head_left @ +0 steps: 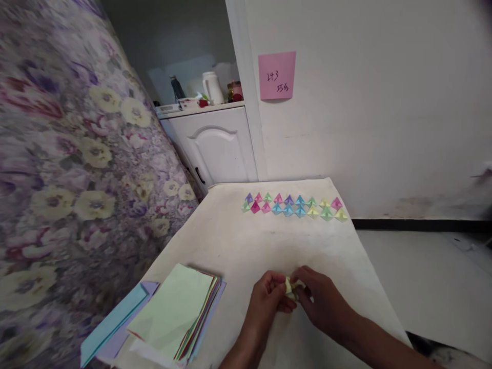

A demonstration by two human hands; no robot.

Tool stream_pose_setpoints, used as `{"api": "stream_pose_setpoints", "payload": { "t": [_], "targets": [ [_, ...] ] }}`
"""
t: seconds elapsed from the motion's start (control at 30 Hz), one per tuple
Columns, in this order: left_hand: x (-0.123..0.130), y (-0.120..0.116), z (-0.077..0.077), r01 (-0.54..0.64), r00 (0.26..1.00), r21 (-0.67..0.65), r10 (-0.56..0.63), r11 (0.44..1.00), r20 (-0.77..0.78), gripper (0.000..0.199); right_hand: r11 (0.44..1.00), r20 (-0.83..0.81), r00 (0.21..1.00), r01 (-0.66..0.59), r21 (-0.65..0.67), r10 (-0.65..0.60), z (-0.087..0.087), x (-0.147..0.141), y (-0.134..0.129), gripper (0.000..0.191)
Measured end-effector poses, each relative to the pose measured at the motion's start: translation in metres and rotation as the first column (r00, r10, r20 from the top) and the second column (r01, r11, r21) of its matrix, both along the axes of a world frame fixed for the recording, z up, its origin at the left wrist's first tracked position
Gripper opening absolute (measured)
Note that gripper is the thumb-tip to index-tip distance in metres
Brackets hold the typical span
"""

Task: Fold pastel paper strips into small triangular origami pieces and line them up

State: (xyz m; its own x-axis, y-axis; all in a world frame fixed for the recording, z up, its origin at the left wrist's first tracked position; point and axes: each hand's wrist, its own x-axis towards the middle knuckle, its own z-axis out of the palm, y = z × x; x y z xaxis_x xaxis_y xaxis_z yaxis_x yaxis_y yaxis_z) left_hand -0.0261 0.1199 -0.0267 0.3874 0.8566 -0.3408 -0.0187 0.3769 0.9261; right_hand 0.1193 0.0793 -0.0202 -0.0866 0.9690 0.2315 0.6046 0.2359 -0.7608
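Observation:
Between my two hands, just above the near part of the table, is a small folded piece of pale yellow paper [288,286]. My left hand [271,292] pinches its left side, the fingers partly curled beneath it. The thumb and fingers of my right hand [313,289] close on its right side and cover part of the folds. Farther back on the cloth, two rows of small folded paper pieces [288,209] in purple, pink, green, blue and yellow lie side by side.
A stack of coloured paper sheets [172,307], light green on top, lies at the table's left, beside blue and purple paper [115,318]. A floral curtain [96,179] hangs along the left edge. Behind stand a white cabinet [219,143] and a wall bearing a pink note [277,75].

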Motion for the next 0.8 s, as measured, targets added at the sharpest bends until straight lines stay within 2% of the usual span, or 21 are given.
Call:
{"api": "stream_pose_setpoints", "payload": {
  "t": [0.17, 0.3, 0.53, 0.7, 0.8],
  "targets": [
    [0.001, -0.002, 0.002, 0.027, 0.999, 0.043, -0.026, 0.999, -0.027, 0.019, 1.000, 0.044, 0.999, 0.018, -0.010, -0.018, -0.004, -0.001, 0.000, 0.016],
    [0.002, -0.005, 0.005, 0.052, 0.995, 0.169, -0.037, 0.984, -0.091, 0.023, 0.998, 0.116, 0.992, 0.051, -0.027, -0.048, -0.007, 0.001, 0.001, 0.016],
    [0.004, -0.012, 0.005, 0.096, 0.938, 0.392, 0.049, 0.915, -0.343, 0.027, 0.995, 0.207, 0.977, 0.073, -0.061, -0.059, -0.008, 0.001, 0.002, 0.019],
    [0.005, -0.015, 0.010, 0.148, 0.895, 0.507, 0.102, 0.849, -0.434, 0.016, 0.995, 0.250, 0.967, 0.073, -0.072, -0.053, -0.006, 0.001, 0.001, 0.018],
    [0.004, -0.016, 0.011, 0.149, 0.894, 0.521, 0.111, 0.841, -0.434, 0.016, 0.995, 0.255, 0.966, 0.071, -0.072, -0.051, -0.005, 0.001, 0.000, 0.015]
  ]
}}
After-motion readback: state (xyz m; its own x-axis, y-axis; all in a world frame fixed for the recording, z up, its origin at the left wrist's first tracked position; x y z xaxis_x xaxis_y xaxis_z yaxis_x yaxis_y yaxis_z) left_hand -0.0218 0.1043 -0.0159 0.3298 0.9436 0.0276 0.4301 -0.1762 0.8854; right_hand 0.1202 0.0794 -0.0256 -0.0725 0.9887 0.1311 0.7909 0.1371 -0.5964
